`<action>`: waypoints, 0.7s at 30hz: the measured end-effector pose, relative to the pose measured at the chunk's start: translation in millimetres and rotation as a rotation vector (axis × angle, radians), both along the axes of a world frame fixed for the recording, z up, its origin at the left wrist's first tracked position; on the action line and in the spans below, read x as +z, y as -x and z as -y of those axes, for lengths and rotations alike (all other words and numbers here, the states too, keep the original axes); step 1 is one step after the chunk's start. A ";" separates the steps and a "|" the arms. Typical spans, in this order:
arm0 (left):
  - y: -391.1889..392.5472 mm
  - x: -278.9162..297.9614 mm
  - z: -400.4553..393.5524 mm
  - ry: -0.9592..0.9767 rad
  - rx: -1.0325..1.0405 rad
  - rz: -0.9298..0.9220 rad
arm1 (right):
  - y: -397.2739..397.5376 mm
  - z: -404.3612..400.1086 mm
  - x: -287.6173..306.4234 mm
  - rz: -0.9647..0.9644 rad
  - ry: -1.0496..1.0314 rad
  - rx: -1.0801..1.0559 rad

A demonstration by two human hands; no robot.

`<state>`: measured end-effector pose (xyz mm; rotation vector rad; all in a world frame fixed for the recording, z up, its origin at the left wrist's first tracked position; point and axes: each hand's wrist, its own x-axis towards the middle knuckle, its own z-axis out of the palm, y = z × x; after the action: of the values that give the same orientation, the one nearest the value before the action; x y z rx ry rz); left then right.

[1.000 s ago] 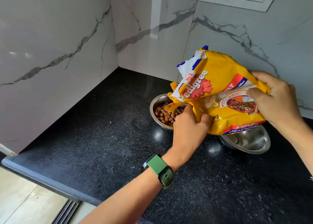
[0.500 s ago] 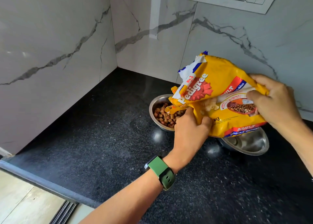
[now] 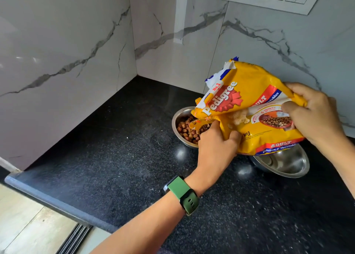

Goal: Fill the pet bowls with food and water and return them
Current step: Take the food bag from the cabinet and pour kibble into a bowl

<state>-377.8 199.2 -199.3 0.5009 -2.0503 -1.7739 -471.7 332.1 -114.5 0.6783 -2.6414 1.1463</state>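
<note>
Food bag (image 3: 249,107), tilted mouth-down to the left over the kibble bowl (image 3: 184,128) on the counter (image 3: 115,167). Nearest the mouth, left hand (image 3: 215,148), fingers curled round the lower edge; farther right, right hand (image 3: 311,111) pinching the raised end. Behind the bag, empty bowl (image 3: 284,163).

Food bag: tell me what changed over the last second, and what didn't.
Hardly anything: the food bag stays tipped with its mouth over the kibble bowl. The left hand still grips near the opening, the right hand the raised end. The empty bowl and counter are unchanged.
</note>
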 end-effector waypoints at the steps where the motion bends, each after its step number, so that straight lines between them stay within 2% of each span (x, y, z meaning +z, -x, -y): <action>1: -1.2 2.5 0.1 0.010 0.004 -0.014 | 0.5 0.1 0.8 -0.013 0.018 -0.002; 5: -6.9 10.9 0.0 0.126 0.043 -0.079 | -5.3 2.3 8.3 -0.049 0.139 0.009; 11: -3.4 -3.4 -3.3 0.077 0.039 -0.016 | -0.5 2.9 1.1 -0.030 0.005 0.030; 14: -6.1 2.4 -4.2 0.105 0.051 -0.057 | -6.1 1.5 3.1 -0.009 0.049 0.033; 18: -11.7 18.6 -4.0 0.213 0.063 -0.111 | -9.1 -2.9 7.4 -0.081 0.142 -0.004; 21: -8.9 11.1 -3.7 0.182 0.063 -0.096 | -8.8 -3.1 5.3 -0.075 0.150 0.019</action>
<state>-368.8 202.9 -188.2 0.4132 -2.0797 -1.5272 -462.8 335.2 -109.2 0.7051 -2.4627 1.2826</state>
